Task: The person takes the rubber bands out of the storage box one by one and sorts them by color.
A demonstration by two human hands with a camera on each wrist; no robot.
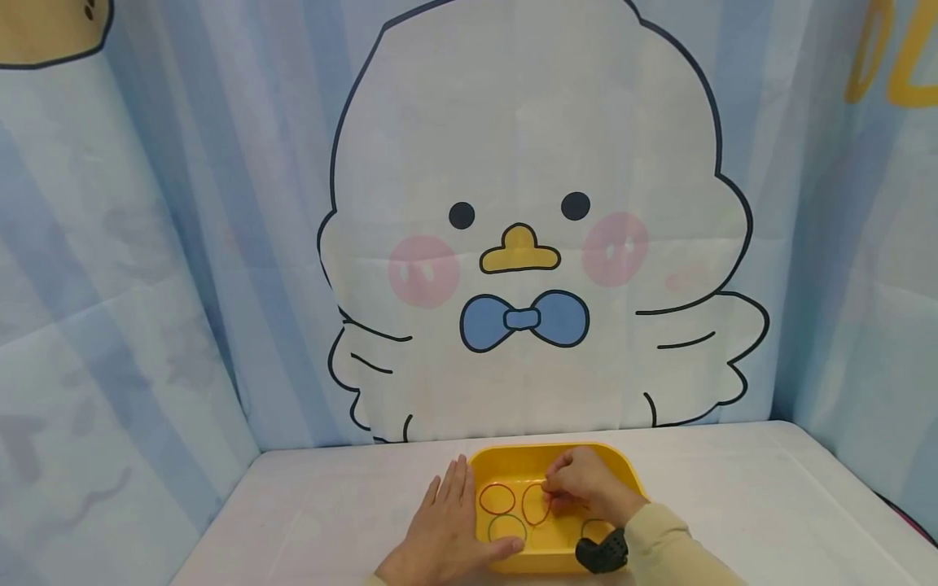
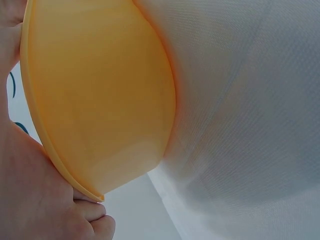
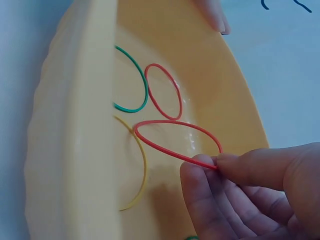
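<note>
My right hand (image 1: 586,487) pinches a red rubber band (image 3: 170,153) between thumb and fingertips, inside a yellow tray (image 1: 542,446). The band stretches out from the fingertips as a long loop over the tray floor. A second red rubber band (image 3: 178,92) lies close by, beside a green rubber band (image 3: 147,90). Partly hidden by the tray wall is a yellow rubber band (image 3: 145,165). My left hand (image 1: 449,521) rests along the tray's left side, fingers straight and thumb over the front rim. Another green band (image 3: 192,237) peeks out below my right hand.
The tray stands on a white-covered table (image 1: 330,505). Behind it hangs a curtain (image 1: 513,382) printed with a white cartoon bird, and striped cloth encloses both sides. A black device (image 1: 604,553) is strapped at my right wrist, overlapping the tray's front right corner.
</note>
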